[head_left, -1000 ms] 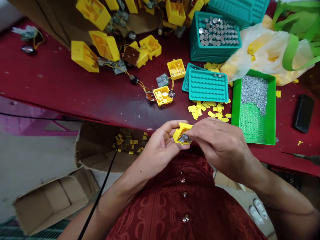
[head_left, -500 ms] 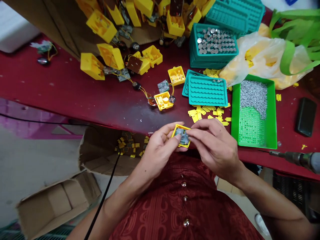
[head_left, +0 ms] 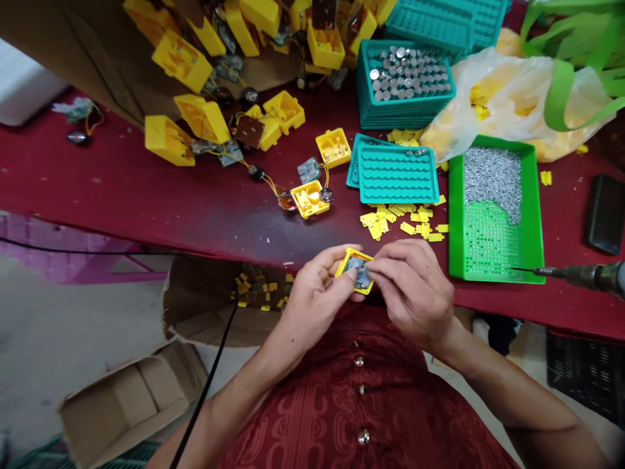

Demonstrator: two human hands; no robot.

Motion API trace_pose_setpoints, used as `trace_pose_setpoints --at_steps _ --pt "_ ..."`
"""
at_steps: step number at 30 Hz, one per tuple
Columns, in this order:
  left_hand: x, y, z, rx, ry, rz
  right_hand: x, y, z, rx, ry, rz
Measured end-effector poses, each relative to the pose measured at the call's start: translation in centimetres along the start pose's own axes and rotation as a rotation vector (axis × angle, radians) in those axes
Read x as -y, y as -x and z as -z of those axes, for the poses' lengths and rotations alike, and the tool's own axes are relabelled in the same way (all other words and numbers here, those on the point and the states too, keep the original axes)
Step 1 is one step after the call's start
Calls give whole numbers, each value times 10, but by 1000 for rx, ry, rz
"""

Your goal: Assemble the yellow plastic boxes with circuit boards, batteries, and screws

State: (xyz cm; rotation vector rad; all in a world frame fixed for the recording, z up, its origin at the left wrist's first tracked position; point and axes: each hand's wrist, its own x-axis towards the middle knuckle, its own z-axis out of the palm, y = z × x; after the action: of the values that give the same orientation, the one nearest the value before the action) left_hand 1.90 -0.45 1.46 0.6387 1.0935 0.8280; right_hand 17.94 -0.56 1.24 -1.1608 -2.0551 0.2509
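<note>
Red table point(head_left: 219, 212) across the head view, grey floor point(head_left: 53, 365) below it. Landmark: the green tray point(head_left: 532, 221).

Left of the tray, at the table's near edge and close to the body: a yellow case point(head_left: 359, 255), open side up, board point(head_left: 362, 276) inside. Grasped from the left by the left hand point(head_left: 319, 286), thumb over the board, seemingly to steady both and keep the inside facing the eyes. Between case and tray, the right hand point(head_left: 415, 293), fingertips drawn together at the case's right edge; whether pinching some small part or only pressing, cannot tell.

Just left of the tray, loose tabs point(head_left: 379, 223) and teal trays point(head_left: 399, 174); beyond those, a teal stack point(head_left: 407, 114) bearing round cells point(head_left: 410, 71). Beyond the tray, a bag point(head_left: 502, 85). Probably grouped so for a short reach. Farther left of the tray, wired boards point(head_left: 308, 170) beside open cases point(head_left: 310, 198), perhaps kept together because of the wires.

Right of the tray, a driver point(head_left: 593, 277), bit crossing its near right corner, back end cut off. Hidden: left fingertips beneath the case, and part of the board under thumb and right fingers. Too small to name surely: grey bits point(head_left: 491, 172) in the tray, possibly screws.
</note>
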Motion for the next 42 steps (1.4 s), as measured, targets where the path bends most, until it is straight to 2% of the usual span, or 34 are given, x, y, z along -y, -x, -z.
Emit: trace_pose_setpoints --at_steps 6,15,23,28,32,38,42 --pt "7 -7 -5 59 102 27 -2 6 1 -57 23 -78" --pt "14 -8 -10 44 97 6 -3 1 3 -38 -15 -144" --pt "13 -8 -9 -2 -128 -51 0 -2 5 80 0 -133" --pt "12 -7 -10 -55 -229 -85 -2 1 1 77 -58 -165" --pt "16 -7 -7 -23 -178 -69 -4 3 -1 41 -95 -189" --pt "19 -7 -4 4 -94 -63 1 6 -1 12 25 -243" --pt "19 -5 -6 16 -65 -40 2 5 -2 -25 21 -265"
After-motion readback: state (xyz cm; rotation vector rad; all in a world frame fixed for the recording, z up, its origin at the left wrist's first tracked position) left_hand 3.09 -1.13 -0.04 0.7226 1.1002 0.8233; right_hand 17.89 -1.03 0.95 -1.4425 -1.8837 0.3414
